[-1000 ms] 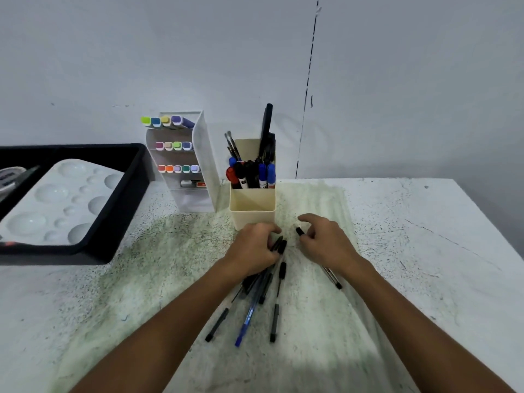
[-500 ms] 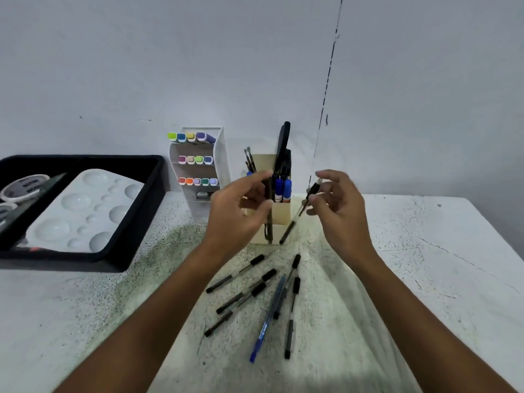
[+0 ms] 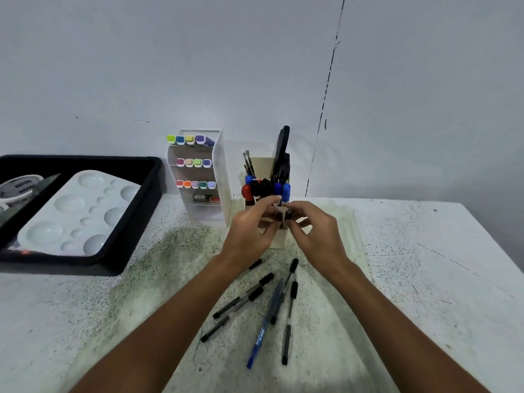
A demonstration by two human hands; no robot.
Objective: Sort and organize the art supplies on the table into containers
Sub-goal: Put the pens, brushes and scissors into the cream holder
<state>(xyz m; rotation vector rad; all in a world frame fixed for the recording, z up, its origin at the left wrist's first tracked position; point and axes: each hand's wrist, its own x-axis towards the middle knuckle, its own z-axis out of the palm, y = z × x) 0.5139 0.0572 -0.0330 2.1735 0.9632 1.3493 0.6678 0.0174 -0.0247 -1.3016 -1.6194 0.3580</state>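
My left hand (image 3: 251, 229) and my right hand (image 3: 316, 232) meet in front of the cream pen holder (image 3: 279, 241). Each pinches a black pen (image 3: 284, 219); the two pens stand upright, side by side, at the holder's front compartment, and their lower ends are hidden by my fingers. The holder's back compartments carry markers, brushes and scissors (image 3: 283, 154). Several loose black pens (image 3: 256, 293) and a blue pen (image 3: 265, 326) lie on the table below my wrists.
A white rack of coloured markers (image 3: 202, 177) stands left of the holder. Further left, a black tray (image 3: 141, 219) holds a white paint palette (image 3: 76, 214) and a paint jar (image 3: 18, 187). The wall lies close behind, and the table's right edge is at far right.
Both hands lifted a pen each off the pile, then came together and lowered toward the holder's front compartment. The view shifted slightly left.
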